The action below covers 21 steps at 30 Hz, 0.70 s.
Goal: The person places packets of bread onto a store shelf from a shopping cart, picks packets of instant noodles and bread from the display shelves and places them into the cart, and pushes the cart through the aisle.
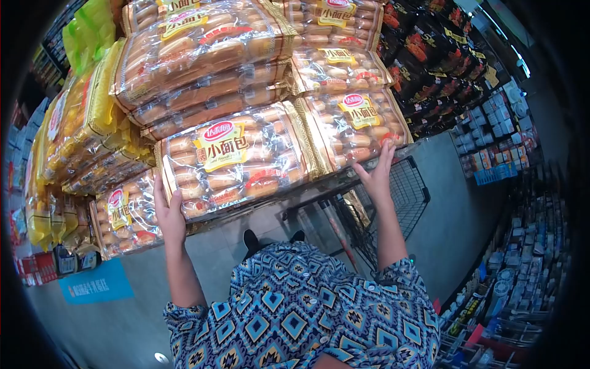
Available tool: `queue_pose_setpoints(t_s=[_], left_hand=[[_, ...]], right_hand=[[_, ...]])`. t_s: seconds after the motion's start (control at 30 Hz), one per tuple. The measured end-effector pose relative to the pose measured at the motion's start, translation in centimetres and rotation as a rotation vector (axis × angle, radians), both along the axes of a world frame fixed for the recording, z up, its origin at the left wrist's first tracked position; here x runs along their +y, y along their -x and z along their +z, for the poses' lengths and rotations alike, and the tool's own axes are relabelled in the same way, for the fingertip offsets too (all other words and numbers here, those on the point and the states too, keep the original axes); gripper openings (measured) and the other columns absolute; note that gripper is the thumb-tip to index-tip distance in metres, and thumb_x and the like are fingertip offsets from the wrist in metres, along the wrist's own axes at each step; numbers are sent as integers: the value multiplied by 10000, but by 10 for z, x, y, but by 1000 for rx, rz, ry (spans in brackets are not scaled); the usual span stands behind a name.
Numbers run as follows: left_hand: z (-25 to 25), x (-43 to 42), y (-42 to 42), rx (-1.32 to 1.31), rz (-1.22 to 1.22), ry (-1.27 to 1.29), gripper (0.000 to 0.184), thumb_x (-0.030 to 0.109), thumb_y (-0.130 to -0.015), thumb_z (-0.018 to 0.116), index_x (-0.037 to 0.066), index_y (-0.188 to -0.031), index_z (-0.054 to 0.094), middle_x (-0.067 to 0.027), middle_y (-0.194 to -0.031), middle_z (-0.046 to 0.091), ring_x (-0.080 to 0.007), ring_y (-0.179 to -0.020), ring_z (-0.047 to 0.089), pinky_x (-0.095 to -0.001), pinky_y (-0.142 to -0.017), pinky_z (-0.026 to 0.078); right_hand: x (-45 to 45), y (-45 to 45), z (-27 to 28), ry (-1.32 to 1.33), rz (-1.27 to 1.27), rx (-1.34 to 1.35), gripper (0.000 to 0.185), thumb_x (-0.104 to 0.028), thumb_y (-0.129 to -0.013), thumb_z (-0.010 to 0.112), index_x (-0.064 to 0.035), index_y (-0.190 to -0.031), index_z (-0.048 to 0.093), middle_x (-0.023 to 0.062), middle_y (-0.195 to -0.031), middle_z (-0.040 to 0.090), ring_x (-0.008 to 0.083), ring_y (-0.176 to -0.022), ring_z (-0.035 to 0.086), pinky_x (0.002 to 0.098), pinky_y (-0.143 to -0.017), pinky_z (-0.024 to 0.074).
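My left hand (170, 214) rests at the lower left corner of a clear bag of small bread rolls (236, 160), its fingers stretched up along the bag's side and the thumb on the front. Under the lower right edge of a neighbouring bread roll bag (356, 126), my right hand (376, 178) touches the packaging with fingers and thumb spread. Both bags lie side by side at the front of the display. Another bread bag (126, 212) sits to the left, partly behind my left hand. Neither hand is closed around a bag.
More bread bags (206, 52) are stacked behind. Yellow-wrapped packs (80, 135) stand left, black packets (430, 49) at the back right. A wire shopping cart (399, 197) is beside me on the right. Crowded shelves (516, 270) line the far right. A blue sign (97, 283) is at lower left.
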<state>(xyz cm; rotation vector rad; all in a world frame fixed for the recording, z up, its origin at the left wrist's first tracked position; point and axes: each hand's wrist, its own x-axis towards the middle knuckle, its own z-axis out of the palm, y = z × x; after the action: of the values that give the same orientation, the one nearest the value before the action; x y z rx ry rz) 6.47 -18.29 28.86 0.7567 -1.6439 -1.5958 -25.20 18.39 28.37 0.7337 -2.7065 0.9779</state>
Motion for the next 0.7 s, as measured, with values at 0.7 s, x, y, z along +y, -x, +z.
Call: queue_pose_setpoints(t_s=[0.7], left_hand=[[58, 82, 77, -558, -369, 1196, 735, 379, -753, 708, 107, -1370, 414, -247, -1416, 328, -420, -1324, 291, -520, -1085, 222]], right_hand=[[-56, -43, 21, -195, 271, 319, 931, -450, -714, 730, -67, -1437, 284, 294, -1491, 96, 453, -1383, 97, 565, -1091, 116]])
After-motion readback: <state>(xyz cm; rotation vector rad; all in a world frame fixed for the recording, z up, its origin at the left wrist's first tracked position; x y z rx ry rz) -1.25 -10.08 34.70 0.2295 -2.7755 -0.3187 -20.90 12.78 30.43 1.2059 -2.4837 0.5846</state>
